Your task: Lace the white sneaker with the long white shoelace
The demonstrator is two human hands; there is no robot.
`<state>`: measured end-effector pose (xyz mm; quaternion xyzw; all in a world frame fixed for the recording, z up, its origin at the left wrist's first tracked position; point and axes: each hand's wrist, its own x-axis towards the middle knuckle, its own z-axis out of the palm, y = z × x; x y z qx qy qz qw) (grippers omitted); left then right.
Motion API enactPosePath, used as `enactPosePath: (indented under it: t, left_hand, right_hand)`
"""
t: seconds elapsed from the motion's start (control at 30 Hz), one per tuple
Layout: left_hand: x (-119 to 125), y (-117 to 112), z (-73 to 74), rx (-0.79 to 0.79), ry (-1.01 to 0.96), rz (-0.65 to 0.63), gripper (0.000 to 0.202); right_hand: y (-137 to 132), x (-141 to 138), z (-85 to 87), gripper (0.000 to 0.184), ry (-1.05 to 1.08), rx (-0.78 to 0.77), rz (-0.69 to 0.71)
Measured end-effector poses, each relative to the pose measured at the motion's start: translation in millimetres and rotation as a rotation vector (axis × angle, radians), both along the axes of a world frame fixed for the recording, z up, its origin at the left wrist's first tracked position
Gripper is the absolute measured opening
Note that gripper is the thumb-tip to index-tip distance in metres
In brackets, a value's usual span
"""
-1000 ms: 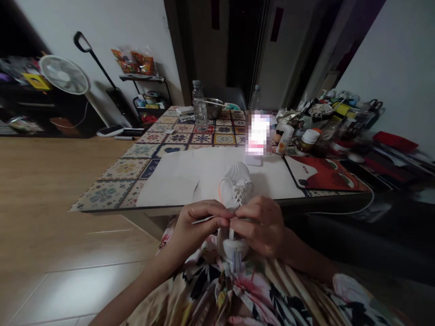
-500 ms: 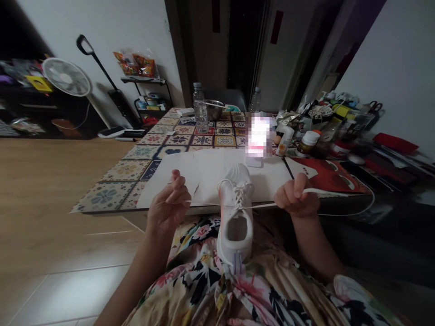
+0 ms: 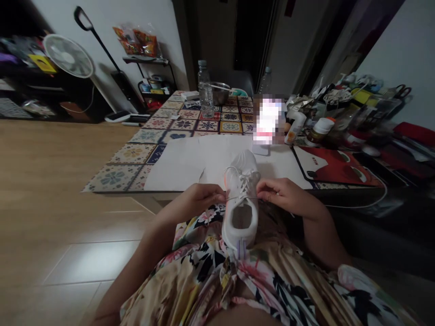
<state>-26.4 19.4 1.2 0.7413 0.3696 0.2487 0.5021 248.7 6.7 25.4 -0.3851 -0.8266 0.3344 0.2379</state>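
Observation:
A white sneaker (image 3: pixel 240 174) with an orange edge stands between my hands, toe away from me, its heel over my lap and its front against the table edge. Across its throat, just above the opening, runs a white shoelace (image 3: pixel 242 198). My left hand (image 3: pixel 210 194) pinches the lace at the shoe's left side. At the right side my right hand (image 3: pixel 273 191) is closed too, thumb and forefinger together on the lace by the eyelets. The lace ends are mostly hidden by my fingers.
White paper (image 3: pixel 190 158) covers the near part of the patterned table (image 3: pixel 117 176). On it stands a lit, blurred phone (image 3: pixel 268 120). Behind are water bottles (image 3: pixel 205 95) and a metal bowl (image 3: pixel 220 94). A red folder (image 3: pixel 336 167) and several jars lie at right.
Both hands have come inward from wide apart to the sides of the shoe. The lace, earlier stretched out between them, now lies across the shoe. The view has tipped slightly downward.

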Motion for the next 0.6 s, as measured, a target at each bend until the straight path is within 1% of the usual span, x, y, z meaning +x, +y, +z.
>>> enactPosePath:
  t: [0.1, 0.17, 0.2, 0.27, 0.33, 0.37, 0.43, 0.5, 0.6]
  left_hand:
    - [-0.7, 3.6, -3.6, -0.048, 0.076, -0.041, 0.029]
    - [-4.6, 6.6, -6.4, -0.093, 0.043, -0.054, 0.03]
    - [-6.6, 7.8, -7.1, -0.1, 0.0, -0.066, 0.03]
    - [-8.6, 8.9, -6.4, -0.051, -0.131, -0.1, 0.028]
    - [-5.9, 8.2, -3.7, 0.026, -0.296, -0.109, 0.025]
    - [-2.6, 7.3, -2.4, 0.046, -0.381, -0.109, 0.024]
    - [7.4, 5.1, -1.8, 0.021, -0.54, -0.11, 0.023]
    - [19.4, 3.4, -4.3, -0.053, -0.657, -0.111, 0.022]
    - [34.6, 2.2, -10.0, -0.08, -0.742, -0.022, 0.021]
  right_hand:
    - [3.6, 7.7, 0.0, 0.024, -0.042, -0.065, 0.092]
    - [8.5, 14.7, -1.4, 0.026, -0.002, -0.143, 0.15]
    - [11.1, 17.7, -2.5, 0.028, 0.045, -0.184, 0.182]
    - [15.3, 20.4, -5.9, 0.027, 0.2, -0.24, 0.263]
    - [17.3, 16.8, -10.5, 0.024, 0.403, -0.249, 0.335]
    - [17.3, 12.3, -13.2, 0.022, 0.504, -0.247, 0.348]
    - [15.5, -0.9, -19.1, 0.02, 0.685, -0.263, 0.329]
    - [11.7, -16.9, -24.8, 0.019, 0.831, -0.301, 0.282]
    - [4.7, -37.7, -30.2, 0.017, 0.96, -0.344, 0.162]
